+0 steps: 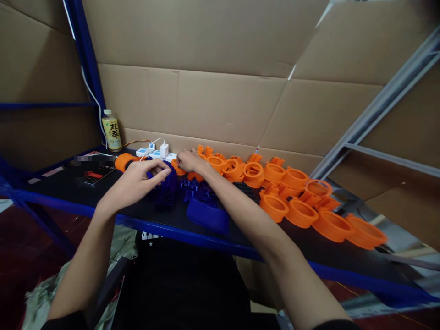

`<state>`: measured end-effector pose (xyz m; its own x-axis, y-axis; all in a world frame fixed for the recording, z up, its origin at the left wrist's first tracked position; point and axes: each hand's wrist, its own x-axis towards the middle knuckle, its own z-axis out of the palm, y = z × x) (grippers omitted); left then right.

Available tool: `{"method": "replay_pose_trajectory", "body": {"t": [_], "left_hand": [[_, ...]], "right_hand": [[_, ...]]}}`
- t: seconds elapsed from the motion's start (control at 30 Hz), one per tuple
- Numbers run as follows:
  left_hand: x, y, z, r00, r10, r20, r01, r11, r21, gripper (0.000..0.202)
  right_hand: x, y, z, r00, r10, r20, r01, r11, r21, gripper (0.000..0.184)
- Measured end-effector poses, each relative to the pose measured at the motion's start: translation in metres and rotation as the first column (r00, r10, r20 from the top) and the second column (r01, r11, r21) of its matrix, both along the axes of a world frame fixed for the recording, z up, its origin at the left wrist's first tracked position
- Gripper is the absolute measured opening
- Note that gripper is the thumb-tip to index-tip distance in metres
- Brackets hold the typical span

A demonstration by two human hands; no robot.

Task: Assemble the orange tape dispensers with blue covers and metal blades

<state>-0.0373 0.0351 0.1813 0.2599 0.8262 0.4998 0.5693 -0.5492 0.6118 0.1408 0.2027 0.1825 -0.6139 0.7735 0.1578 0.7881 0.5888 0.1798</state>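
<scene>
Hiding part of a dark blue ribbed part (166, 192), the left hand (147, 178) sits over it, thumb stretched out beside half-curled fingers; whether it grips the part cannot be told. The right hand (190, 161) has its fingers bent down at an orange ring (178, 168) near the back edge of the worktop (62, 190), and its hold is likewise unclear, since the hand covers much of that piece. The ribbed part's long axis runs roughly from front to back, its details lost in shadow. A blue curved piece (207, 216) lies near the front edge, long side running left to right, its right end beside the right forearm, which crosses above the worktop. Rightward stand two rows of orange collars (253, 182), openings up, most tabs towards the cardboard wall (223, 101). An orange cylinder (123, 161) lies behind the left hand, partly covered by it. Farther left are a phone (99, 176) and an upright bottle (112, 133); a power strip (157, 154) lies behind the hands.
</scene>
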Motion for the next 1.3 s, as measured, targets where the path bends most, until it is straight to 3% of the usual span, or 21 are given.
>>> {"method": "replay_pose_trajectory", "body": {"t": [0.67,1.3], "left_hand": [[-0.002,0.003,-0.001,0.996,-0.03,0.085,0.034,0.999,-0.04,0.038],[-0.001,0.01,-0.003,0.984,-0.05,0.173,0.057,0.998,-0.033,0.04]], "right_hand": [[0.009,0.024,0.001,0.882,-0.123,-0.454,0.058,0.986,-0.154,0.021],[0.02,0.022,0.008,0.752,-0.118,-0.648,-0.04,0.974,-0.224,0.024]]}}
